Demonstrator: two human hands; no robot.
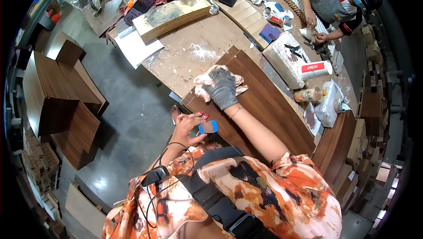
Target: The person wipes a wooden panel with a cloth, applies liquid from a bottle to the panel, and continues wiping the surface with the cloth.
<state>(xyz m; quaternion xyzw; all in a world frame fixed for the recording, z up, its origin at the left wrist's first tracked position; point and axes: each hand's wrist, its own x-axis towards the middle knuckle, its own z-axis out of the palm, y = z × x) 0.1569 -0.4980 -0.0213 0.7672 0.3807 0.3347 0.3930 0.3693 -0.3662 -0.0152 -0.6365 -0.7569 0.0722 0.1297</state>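
Nearest the person, the left hand has its fingers curled around a small blue-edged block, pinched between thumb and fingertips just off the near corner of a dark wood panel. Past those fingers, the right hand, in a grey glove, lies palm down on the panel with its fingers spread and pressing a crumpled rag, which bunches out on both sides of the glove. The panel lies flat on the paint-spattered desk, and its near corner overhangs the desk edge. Beyond the gloved fingers, a pale wooden block and a white sheet rest on the desk. Farthest off, another person's hands work at the desk's far end.
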